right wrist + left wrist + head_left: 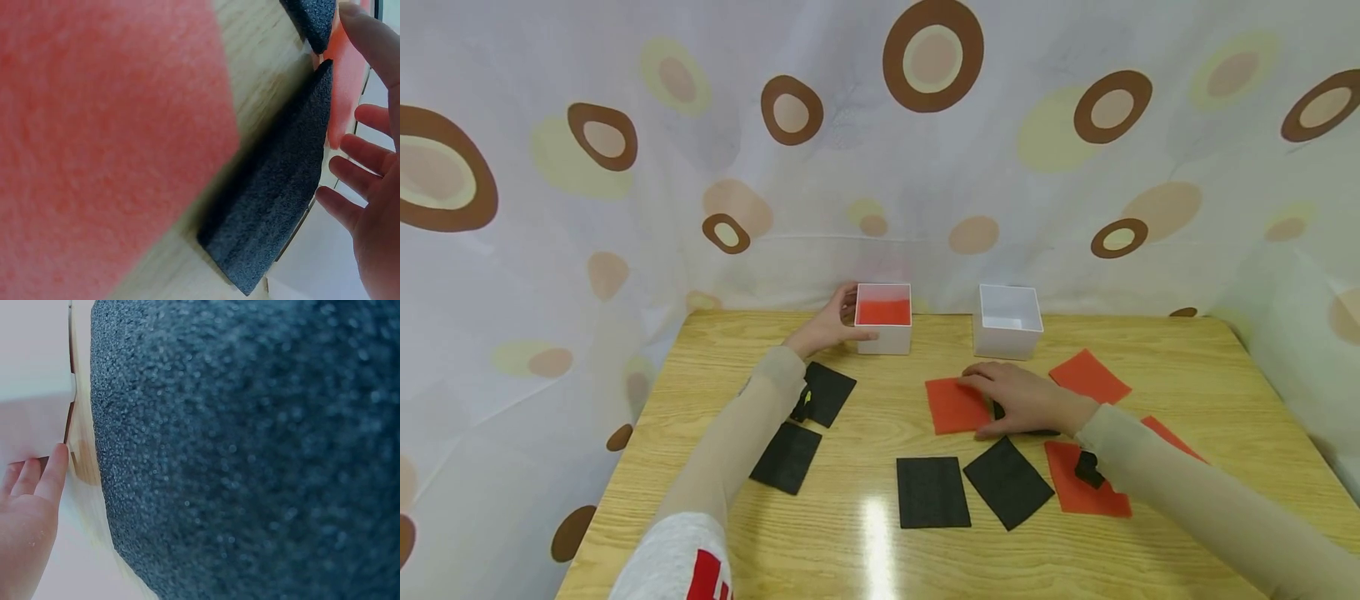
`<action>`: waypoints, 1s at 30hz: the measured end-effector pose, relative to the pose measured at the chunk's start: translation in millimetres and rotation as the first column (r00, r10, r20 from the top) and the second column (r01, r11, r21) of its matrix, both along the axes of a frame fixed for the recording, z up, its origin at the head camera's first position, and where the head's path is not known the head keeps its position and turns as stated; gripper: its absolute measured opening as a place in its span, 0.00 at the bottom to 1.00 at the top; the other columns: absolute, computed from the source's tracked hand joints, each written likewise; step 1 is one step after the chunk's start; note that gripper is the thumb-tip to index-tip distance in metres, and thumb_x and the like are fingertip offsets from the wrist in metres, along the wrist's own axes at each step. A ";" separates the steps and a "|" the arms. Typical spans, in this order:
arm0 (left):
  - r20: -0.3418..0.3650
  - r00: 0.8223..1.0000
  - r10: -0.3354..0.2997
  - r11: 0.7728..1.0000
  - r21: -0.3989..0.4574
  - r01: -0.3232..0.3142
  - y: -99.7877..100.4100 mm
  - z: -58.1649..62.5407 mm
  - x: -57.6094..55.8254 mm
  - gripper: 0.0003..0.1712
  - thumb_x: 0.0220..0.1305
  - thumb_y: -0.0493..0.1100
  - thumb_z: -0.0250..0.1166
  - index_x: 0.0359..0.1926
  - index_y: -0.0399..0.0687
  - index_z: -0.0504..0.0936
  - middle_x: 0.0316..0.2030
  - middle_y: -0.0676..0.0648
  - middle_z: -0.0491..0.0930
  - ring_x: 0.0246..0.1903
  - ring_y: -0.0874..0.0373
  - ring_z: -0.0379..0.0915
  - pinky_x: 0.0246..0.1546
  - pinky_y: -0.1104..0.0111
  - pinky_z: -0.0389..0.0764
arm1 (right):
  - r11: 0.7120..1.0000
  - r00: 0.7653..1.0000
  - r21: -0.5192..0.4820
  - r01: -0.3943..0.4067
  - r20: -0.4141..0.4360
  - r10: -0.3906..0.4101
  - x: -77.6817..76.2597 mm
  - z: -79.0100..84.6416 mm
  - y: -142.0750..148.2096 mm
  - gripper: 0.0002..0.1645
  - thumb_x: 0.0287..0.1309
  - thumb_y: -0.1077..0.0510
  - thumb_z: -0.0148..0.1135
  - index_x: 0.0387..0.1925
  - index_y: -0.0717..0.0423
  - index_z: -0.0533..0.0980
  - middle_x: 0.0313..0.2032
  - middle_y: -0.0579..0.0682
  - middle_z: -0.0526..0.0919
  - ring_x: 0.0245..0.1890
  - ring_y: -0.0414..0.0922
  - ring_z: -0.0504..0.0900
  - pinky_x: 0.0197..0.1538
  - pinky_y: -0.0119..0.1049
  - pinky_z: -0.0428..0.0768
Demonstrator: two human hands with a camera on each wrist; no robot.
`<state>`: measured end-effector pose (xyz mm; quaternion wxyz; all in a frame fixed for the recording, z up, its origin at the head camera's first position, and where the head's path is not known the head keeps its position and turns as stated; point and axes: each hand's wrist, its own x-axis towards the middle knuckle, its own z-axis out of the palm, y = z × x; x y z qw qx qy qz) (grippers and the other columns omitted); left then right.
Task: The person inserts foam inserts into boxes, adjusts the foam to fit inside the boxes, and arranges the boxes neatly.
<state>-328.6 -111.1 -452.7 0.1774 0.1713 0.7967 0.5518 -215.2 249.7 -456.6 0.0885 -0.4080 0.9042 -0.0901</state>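
At the back of the table, my left hand [829, 325] holds a white open-topped box [883, 340] by its left side, thumb along the front and fingers at the side. Red cloth-like material [883, 312] lies inside it. In the left wrist view, the fingertips [53, 472] meet the box's edge. My right hand [1022, 397] reaches over a red square [953, 407], its fingers at the top edge and its thumb near the lower right corner. Under that palm lies a partly hidden black square [1045, 432]. Those fingers look spread in the right wrist view.
A second white box [1009, 340] stands right of the first. Black squares [933, 492] lie in front and at left, two partly under my left arm. Several red squares [1088, 375] lie at right, some partly under my right arm. A patterned curtain [820, 183] hangs behind the table.
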 end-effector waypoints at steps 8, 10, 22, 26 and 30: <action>-0.006 1.000 -0.003 1.000 0.006 0.003 -0.3 -1.8 -0.5 0.59 0.62 0.41 0.77 0.81 0.49 0.45 0.79 0.42 0.52 0.78 0.44 0.51 0.77 0.53 0.58 | 1.000 1.000 0.002 0.015 0.023 -0.015 2.4 1.9 -1.7 0.51 0.59 0.35 0.74 0.73 0.60 0.68 0.67 0.61 0.72 0.66 0.61 0.72 0.69 0.59 0.71; -0.004 1.000 -0.007 1.000 0.013 0.007 0.0 -1.5 -0.7 0.59 0.62 0.40 0.77 0.81 0.49 0.45 0.79 0.42 0.52 0.78 0.44 0.51 0.77 0.52 0.58 | 1.000 1.000 0.001 0.008 0.019 -0.008 2.7 2.3 -1.9 0.49 0.60 0.36 0.74 0.72 0.60 0.69 0.67 0.61 0.73 0.66 0.60 0.73 0.68 0.59 0.72; 0.001 1.000 -0.010 1.000 0.015 0.010 0.2 -3.7 -2.4 0.58 0.62 0.41 0.77 0.81 0.51 0.46 0.80 0.43 0.51 0.79 0.45 0.50 0.77 0.52 0.58 | 0.998 0.998 -0.051 -0.044 -0.040 0.042 0.3 1.3 -2.0 0.42 0.63 0.39 0.71 0.70 0.57 0.73 0.60 0.57 0.75 0.57 0.55 0.77 0.62 0.55 0.77; -0.009 1.000 -0.007 1.000 0.011 0.007 0.0 -2.9 -1.5 0.58 0.62 0.41 0.77 0.81 0.50 0.46 0.80 0.43 0.51 0.79 0.44 0.50 0.77 0.52 0.57 | 0.996 0.999 -0.078 -0.045 -0.029 0.043 -1.7 2.4 -2.1 0.41 0.63 0.41 0.72 0.70 0.58 0.72 0.60 0.58 0.74 0.55 0.54 0.77 0.60 0.55 0.78; -0.014 1.000 -0.001 1.000 0.006 0.001 -0.3 -1.9 -0.2 0.59 0.62 0.41 0.77 0.81 0.50 0.46 0.79 0.42 0.52 0.78 0.44 0.50 0.77 0.52 0.57 | 0.993 0.999 -0.113 -0.035 -0.014 0.034 -2.7 7.9 -3.8 0.41 0.62 0.43 0.74 0.70 0.58 0.72 0.60 0.58 0.74 0.53 0.52 0.78 0.58 0.53 0.80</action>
